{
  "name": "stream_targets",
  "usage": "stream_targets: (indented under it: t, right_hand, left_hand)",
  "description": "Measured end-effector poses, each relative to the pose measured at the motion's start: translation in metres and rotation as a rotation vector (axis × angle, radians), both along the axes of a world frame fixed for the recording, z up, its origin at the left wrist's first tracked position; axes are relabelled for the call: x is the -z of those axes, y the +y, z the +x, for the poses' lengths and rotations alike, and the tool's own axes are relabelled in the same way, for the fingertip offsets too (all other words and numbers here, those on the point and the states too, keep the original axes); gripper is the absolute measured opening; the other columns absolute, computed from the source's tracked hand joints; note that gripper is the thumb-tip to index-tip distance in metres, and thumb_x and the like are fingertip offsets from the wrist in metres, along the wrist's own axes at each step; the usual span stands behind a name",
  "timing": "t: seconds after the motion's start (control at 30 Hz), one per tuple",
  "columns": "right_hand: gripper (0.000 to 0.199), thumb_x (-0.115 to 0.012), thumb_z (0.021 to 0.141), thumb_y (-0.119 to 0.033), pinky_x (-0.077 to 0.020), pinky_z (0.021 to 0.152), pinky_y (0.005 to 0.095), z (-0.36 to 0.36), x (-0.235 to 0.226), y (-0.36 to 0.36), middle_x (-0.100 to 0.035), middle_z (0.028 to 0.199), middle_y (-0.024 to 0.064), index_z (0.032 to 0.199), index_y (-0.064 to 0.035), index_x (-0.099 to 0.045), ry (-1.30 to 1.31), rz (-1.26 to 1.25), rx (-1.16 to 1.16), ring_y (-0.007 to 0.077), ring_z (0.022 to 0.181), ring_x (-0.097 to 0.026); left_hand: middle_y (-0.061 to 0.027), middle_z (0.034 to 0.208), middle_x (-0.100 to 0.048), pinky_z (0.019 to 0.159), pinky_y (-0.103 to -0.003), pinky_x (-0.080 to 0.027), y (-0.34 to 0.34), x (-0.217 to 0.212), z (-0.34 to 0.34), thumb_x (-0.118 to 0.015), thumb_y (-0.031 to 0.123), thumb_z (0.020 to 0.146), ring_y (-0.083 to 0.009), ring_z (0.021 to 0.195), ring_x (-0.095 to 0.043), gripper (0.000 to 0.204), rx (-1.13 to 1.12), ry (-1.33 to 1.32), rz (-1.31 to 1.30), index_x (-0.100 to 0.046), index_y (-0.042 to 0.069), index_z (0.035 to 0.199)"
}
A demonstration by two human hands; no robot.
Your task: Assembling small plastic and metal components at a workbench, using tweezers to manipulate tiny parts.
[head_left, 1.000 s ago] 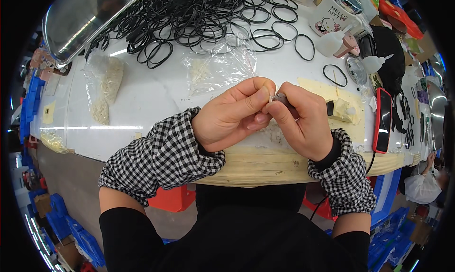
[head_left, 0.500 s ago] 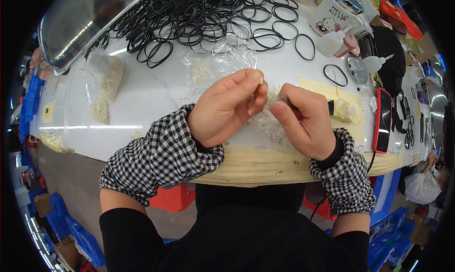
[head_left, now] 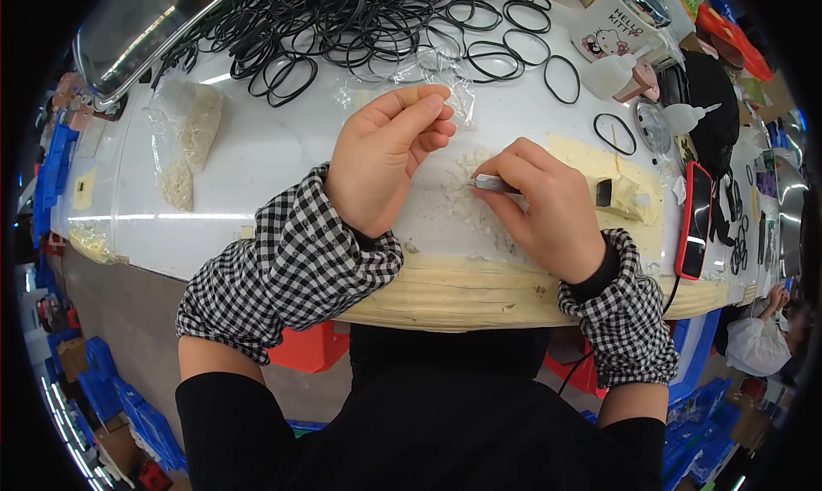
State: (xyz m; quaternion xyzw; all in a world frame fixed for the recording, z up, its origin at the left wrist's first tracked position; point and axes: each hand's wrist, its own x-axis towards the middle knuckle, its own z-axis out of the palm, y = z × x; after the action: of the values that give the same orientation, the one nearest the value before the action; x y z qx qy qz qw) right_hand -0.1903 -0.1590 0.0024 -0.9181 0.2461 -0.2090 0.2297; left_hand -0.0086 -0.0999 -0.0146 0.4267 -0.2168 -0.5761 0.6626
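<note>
My left hand (head_left: 385, 153) hovers over the near edge of a clear plastic bag (head_left: 460, 106), thumb and forefinger pressed together. Whatever the pinch may hold is too small to make out. In my right hand (head_left: 548, 204) is a small flat silver metal tool (head_left: 495, 184), its narrow end pointing left. The tool's exact kind is hidden by the fingers. Beneath that tool end, small whitish pieces (head_left: 467, 202) lie scattered on the white tabletop, between the two hands.
A heap of black rubber rings (head_left: 342, 20) covers the far side. At left stands a bag of pale pieces (head_left: 201, 131). On the right are a yellowish block (head_left: 629, 202), a red-cased phone (head_left: 694, 221) and a white cup (head_left: 612, 29). Tape covers the near table edge (head_left: 462, 298).
My left hand has moved left and away toward the bag; the pale bit at its fingertips no longer shows. My right hand has turned, lowering the tool toward the scattered pieces.
</note>
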Motion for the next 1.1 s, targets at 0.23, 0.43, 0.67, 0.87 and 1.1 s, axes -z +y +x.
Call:
stream_targets:
  t: [0.23,0.43,0.67,0.87,1.1]
  right_hand:
    - [0.015,-0.065,0.072,-0.007,-0.0458,0.053,0.035,0.0,0.001,0.002,-0.054,0.082,0.0042,0.086,-0.0081,-0.058,0.108,-0.084,-0.024,0.0255,0.065,-0.058]
    - [0.017,-0.063,0.072,-0.004,-0.0455,0.054,0.0353,0.001,0.004,0.004,-0.052,0.082,0.0063,0.087,-0.0063,-0.056,0.146,-0.121,-0.005,0.0259,0.068,-0.059]
    - [0.011,-0.059,0.08,0.002,-0.0427,0.055,0.0292,0.006,-0.012,-0.007,-0.054,0.08,0.0081,0.089,-0.0006,-0.055,-0.298,0.108,0.068,0.0222,0.064,-0.055]
    - [0.005,-0.058,0.083,0.0,-0.0426,0.057,0.0251,0.01,-0.011,0.003,-0.055,0.08,0.0078,0.088,0.0014,-0.056,-0.43,0.3,0.117,0.0155,0.064,-0.054]
    - [0.01,-0.063,0.081,-0.001,-0.0388,0.05,0.0194,0.008,-0.017,0.002,-0.057,0.079,0.0039,0.09,-0.0015,-0.061,-0.405,0.321,0.11,0.0065,0.062,-0.053]
  left_hand:
    - [-0.0086,0.101,-0.056,0.084,-0.024,-0.047,-0.002,-0.003,0.002,-0.052,0.015,0.092,-0.0136,0.092,-0.055,0.022,-0.002,0.168,-0.001,-0.054,-0.002,0.106]
    - [-0.0065,0.099,-0.058,0.084,-0.022,-0.047,-0.003,-0.004,-0.001,-0.053,0.015,0.092,-0.0121,0.091,-0.056,0.022,0.053,0.087,0.006,-0.054,-0.002,0.106]
    - [-0.0045,0.099,-0.06,0.08,-0.019,-0.048,0.002,-0.006,-0.009,-0.053,0.018,0.094,-0.0086,0.087,-0.057,0.024,0.301,0.145,-0.005,-0.057,-0.001,0.106]
    - [-0.0026,0.097,-0.06,0.073,-0.016,-0.048,0.006,-0.004,-0.015,-0.052,0.018,0.094,-0.0054,0.083,-0.056,0.021,0.429,0.265,-0.005,-0.058,0.001,0.104]
    - [-0.0018,0.091,-0.061,0.073,-0.018,-0.047,0.005,0.001,-0.012,-0.055,0.018,0.093,-0.0066,0.081,-0.056,0.02,0.406,0.307,-0.065,-0.061,0.001,0.101]
